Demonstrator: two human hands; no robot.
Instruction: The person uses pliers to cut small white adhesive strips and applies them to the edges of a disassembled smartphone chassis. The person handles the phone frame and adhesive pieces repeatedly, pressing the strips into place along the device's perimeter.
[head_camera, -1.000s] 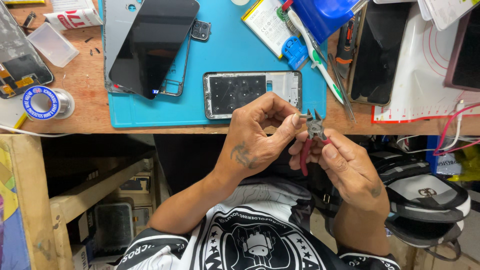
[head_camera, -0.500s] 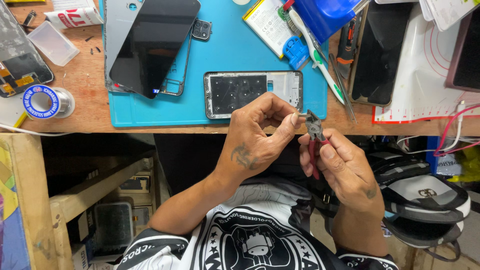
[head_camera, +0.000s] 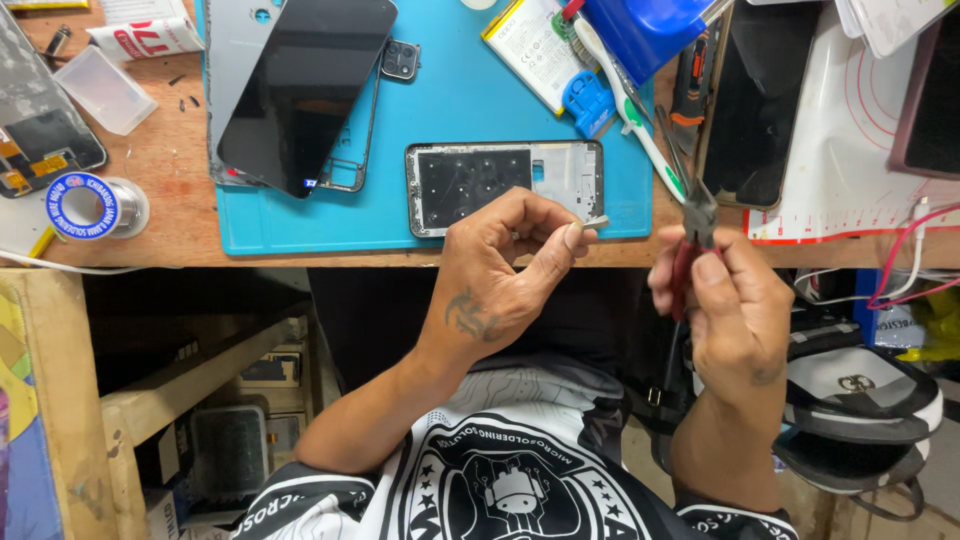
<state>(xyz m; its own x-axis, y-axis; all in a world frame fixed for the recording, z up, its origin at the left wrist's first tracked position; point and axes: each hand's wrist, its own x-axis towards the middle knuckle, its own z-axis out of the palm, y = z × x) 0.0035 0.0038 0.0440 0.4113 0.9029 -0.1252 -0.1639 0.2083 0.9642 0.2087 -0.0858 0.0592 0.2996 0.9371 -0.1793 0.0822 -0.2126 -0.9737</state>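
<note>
At the left edge of the wooden bench lies a clear, flat plastic box; I cannot tell if anything is in it. Just below it sits a round spool of solder wire with a blue label. To the right, a blue rubber mat carries a big phone with a dark glass screen, and near the mat's front edge lies an open grey phone frame. At the mat's back right corner stands a blue plastic tub with tools leaning by it; what is inside is hidden.

The left hand is in front of the bench's front edge. Its thumb and first finger are pressed together, pinching a small thin grey metal piece that sticks out to the right of the fingertips. The right hand has its fingers curled tight around small red-handled pliers, tips pointing up.

A moment ago the pliers' tips were right next to the metal piece. Now the two hands are apart, with a gap between the piece and the pliers.
</note>
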